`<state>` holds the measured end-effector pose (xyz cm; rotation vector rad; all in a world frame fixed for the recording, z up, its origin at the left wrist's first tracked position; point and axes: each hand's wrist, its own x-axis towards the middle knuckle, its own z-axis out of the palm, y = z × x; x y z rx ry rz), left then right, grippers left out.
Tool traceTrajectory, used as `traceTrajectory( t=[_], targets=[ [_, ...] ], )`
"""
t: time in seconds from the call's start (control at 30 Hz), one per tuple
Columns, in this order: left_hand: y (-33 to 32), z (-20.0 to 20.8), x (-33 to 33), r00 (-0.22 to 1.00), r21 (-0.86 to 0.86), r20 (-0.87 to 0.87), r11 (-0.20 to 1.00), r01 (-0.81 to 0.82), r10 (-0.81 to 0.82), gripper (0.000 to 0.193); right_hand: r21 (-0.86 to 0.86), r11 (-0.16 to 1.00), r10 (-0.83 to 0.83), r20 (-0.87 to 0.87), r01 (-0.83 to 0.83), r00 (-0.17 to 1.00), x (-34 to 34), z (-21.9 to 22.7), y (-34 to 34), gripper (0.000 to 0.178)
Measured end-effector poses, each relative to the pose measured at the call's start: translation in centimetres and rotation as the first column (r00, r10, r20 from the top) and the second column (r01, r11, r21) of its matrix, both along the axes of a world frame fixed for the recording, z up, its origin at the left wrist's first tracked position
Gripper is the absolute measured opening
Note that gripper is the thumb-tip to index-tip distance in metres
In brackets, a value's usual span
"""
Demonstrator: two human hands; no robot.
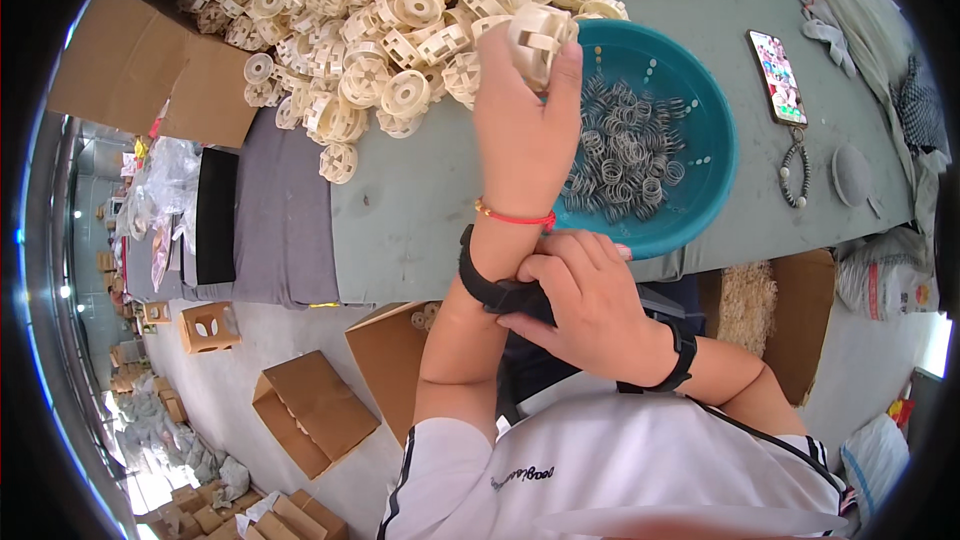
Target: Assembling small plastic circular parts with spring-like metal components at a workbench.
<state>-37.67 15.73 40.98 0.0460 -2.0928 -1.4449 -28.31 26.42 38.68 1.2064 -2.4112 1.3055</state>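
My left hand (522,135) reaches up to the front of the pile, its fingers closed round a cream plastic wheel-like part (540,38) with slots in its rim. On the left wrist are a red cord bracelet (515,217) and, below it, a black wristband (500,292). My right hand (590,300) lies across that wrist, thumb and fingers pinching the black wristband. Under and beyond my hands stands a teal basin (712,175) with many metal coil springs (630,155) in it. Several more cream plastic parts (365,80) are heaped at the far left.
The green-grey table (400,230) carries a phone (775,78) with a beaded strap (795,175) on the right. An open cardboard box (150,70) leans at the far left. On the floor are more cardboard boxes (318,410); another box (805,320) stands below the table's right side.
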Motion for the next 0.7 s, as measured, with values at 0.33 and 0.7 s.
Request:
traceTrajectory(
  t=[0.33, 0.7],
  targets=[
    [0.6, -2.1, -1.4, 0.990, -0.125, 0.050, 0.982, 0.140, -0.135, 0.046, -0.298, 0.940, 0.192, 0.066, -0.165, 0.979, -1.2, -1.1, 1.7, 0.030],
    [0.6, -1.0, -2.3, 0.999, -0.057, -0.016, 0.997, 0.049, -0.050, 0.043, -0.224, 0.968, 0.167, 0.215, -0.118, 0.962, -1.4, -1.1, 0.7, 0.034]
  ],
)
